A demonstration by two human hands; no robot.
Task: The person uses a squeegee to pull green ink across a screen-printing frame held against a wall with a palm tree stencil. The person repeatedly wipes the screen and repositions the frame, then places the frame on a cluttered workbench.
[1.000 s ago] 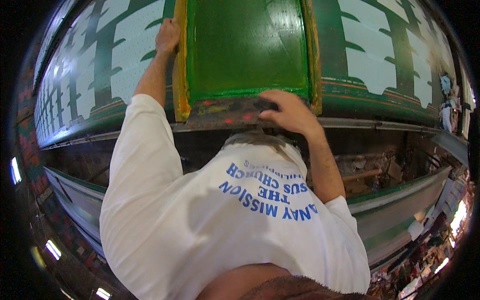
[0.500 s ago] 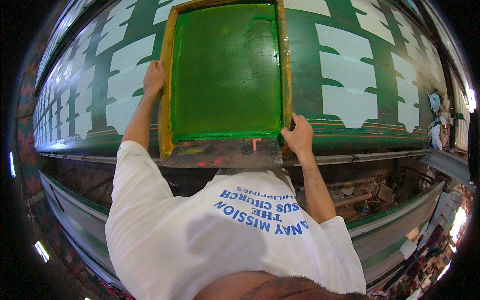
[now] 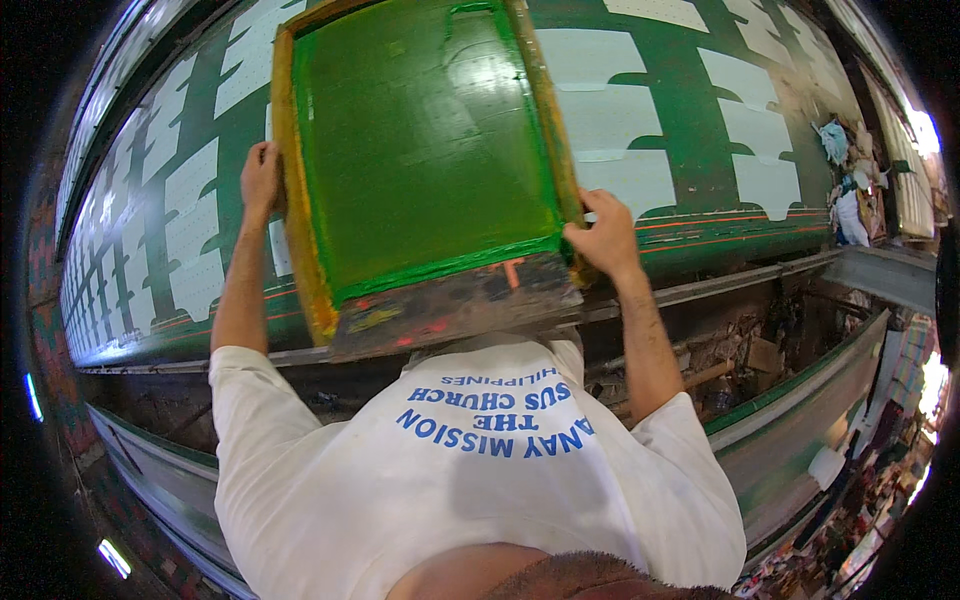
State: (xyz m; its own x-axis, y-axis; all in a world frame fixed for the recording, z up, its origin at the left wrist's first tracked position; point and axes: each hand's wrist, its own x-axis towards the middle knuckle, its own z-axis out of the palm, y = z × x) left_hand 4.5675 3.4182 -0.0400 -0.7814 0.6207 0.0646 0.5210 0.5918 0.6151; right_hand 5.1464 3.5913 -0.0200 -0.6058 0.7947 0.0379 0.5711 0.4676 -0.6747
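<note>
Between my hands is a screen-printing frame, with a green mesh (image 3: pixel 420 150) and yellowish wooden bars (image 3: pixel 292 190). A dark, paint-stained strip (image 3: pixel 455 308) runs along its near edge, close to my shirt. My left hand (image 3: pixel 261 180) is closed on the left bar, its fingertips partly hidden. My right hand (image 3: pixel 605 236) grips the right bar near its lower corner, thumb on the near side. The frame sits slightly turned over the long green table, and whether it touches the surface I cannot tell.
Pale cut panels (image 3: pixel 610 130) lie in rows on the green table (image 3: pixel 695 150), on both sides of the frame. A metal rail (image 3: pixel 700 290) follows the table's near edge. Cloths (image 3: pixel 850 170) hang at the far right. Below the rail is a trough (image 3: pixel 745 365) with debris.
The printing frame has shifted left in view and turned, its near right corner now higher than its left. Both hands keep their hold. The table also appears tilted as my view has turned.
</note>
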